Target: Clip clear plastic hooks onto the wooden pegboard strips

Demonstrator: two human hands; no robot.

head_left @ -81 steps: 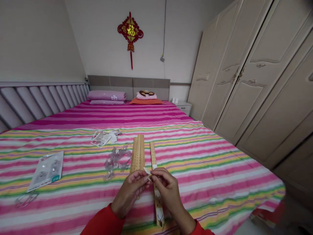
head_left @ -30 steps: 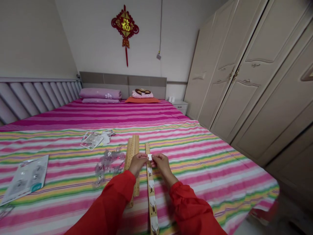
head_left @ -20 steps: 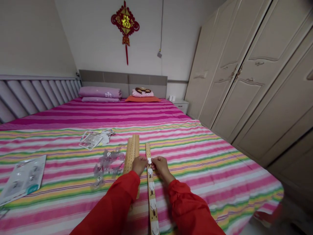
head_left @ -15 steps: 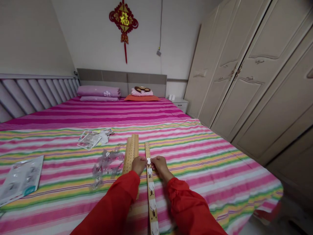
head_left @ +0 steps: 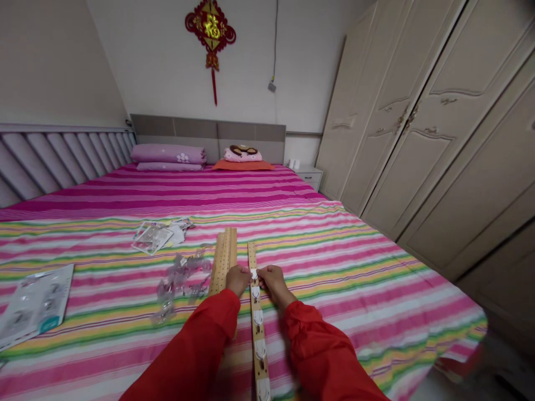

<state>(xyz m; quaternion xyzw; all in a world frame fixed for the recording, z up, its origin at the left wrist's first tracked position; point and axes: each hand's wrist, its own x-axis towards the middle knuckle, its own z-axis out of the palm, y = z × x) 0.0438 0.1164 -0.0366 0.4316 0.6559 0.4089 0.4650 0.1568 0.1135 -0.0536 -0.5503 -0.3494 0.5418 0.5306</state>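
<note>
Wooden strip lies on the striped cover, its long axis going away from the person, so that it passes directly below the grip and its bare, holed end is just beyond. Four white hooks sit in a row on it, all nearer than the grip. Well to the left of the grip, and a little nearer, is a blister package; its clear bubbles seem to hold small pieces, but I cannot be sure. Between it and the grip are loose clear shells, whose content is too small to tell. In the grip, left hand and right hand pinch one white piece from two sides, equally near; whether it touches the strip, I cannot tell. Just left lie other wooden strips; farther left and beyond, flat packs; farthest, pillows
</note>
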